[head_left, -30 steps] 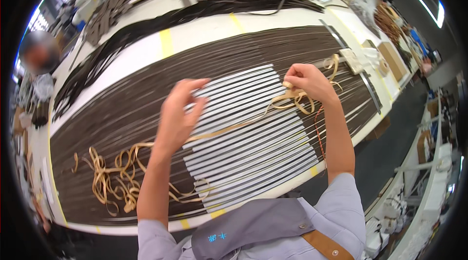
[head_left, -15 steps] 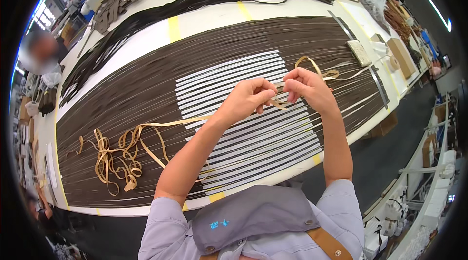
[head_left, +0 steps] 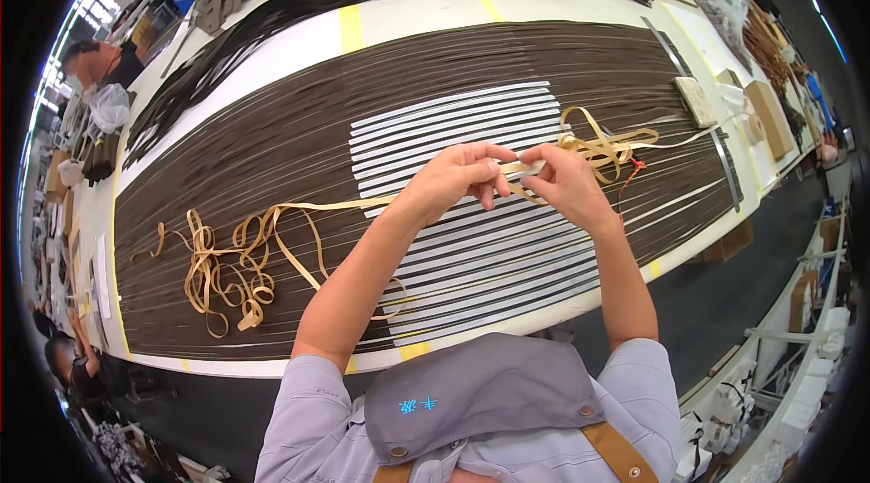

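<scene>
Over the middle of the table, my left hand (head_left: 460, 177) pinches a narrow tan strap (head_left: 340, 206) between thumb and fingers. Close by, my right hand (head_left: 569, 186) is also pinched on the strap, and a short length spans the gap between the two. A loose tangle of the strap (head_left: 201, 258) lies to the left, and a looped bunch (head_left: 594, 149) sits just beyond my right hand. Beneath both hands are rows of dark brown strips (head_left: 245, 134), crossed at the centre by a patch of white strips (head_left: 453, 113). A small orange-red cord (head_left: 636, 166) lies by the looped bunch.
Metal bars (head_left: 666, 46) run along the strips' right end, near a pale block (head_left: 695, 102). A heap of black strips (head_left: 299, 16) lines the far side. A cardboard box (head_left: 768, 116) stands at the right. Another person (head_left: 95, 62) bends at the far left.
My hands have shifted slightly relative to the white strips, still pinching the strap. More of the looped bunch and the orange-red cord shows beyond my right hand. The whole view has tilted a little.
</scene>
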{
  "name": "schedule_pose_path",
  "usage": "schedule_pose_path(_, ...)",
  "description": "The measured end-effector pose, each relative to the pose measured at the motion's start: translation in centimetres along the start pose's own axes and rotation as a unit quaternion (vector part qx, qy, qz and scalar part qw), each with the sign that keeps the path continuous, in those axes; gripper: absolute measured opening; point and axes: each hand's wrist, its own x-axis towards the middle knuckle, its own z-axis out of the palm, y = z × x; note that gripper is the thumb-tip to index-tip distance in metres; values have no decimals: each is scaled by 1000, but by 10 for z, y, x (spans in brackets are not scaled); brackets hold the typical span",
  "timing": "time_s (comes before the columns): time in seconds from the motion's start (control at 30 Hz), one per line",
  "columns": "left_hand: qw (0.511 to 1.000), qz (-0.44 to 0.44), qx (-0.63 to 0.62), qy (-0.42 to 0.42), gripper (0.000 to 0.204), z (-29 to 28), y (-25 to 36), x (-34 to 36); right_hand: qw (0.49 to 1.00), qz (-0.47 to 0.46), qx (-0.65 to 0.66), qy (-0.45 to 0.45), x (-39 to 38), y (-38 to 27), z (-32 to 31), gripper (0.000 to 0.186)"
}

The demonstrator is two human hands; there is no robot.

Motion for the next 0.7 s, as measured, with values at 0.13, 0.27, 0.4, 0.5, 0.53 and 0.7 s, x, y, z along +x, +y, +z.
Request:
schedule_pose_path(0.13, 999, -30, 42, 4, 29, -6, 0, -7, 999, -12, -24, 31, 1, 1, 2, 17)
schedule_pose_path(0.27, 995, -63, 75, -3, 29, -16, -2, -17, 998, -32, -21, 39, -2, 1, 3, 17)
schedule_pose_path(0.4, 992, -53, 113, -6, 30, -13, -12, -15, 998, -46, -8, 30, -5, -4, 6, 14)
schedule_pose_path(0.5, 989, -40, 140, 13, 33, -6, -4, -17, 996, -86, -12, 34, -5, -5, 8, 13)
schedule_pose_path(0.53, 987, -33, 151, 37, 34, -5, -3, -18, 993, -109, -30, 38, -4, -6, 9, 13)
schedule_pose_path(0.7, 969, 49, 234, 67, 32, 5, -4, -19, 991, -113, -51, 39, -8, -12, 7, 13)
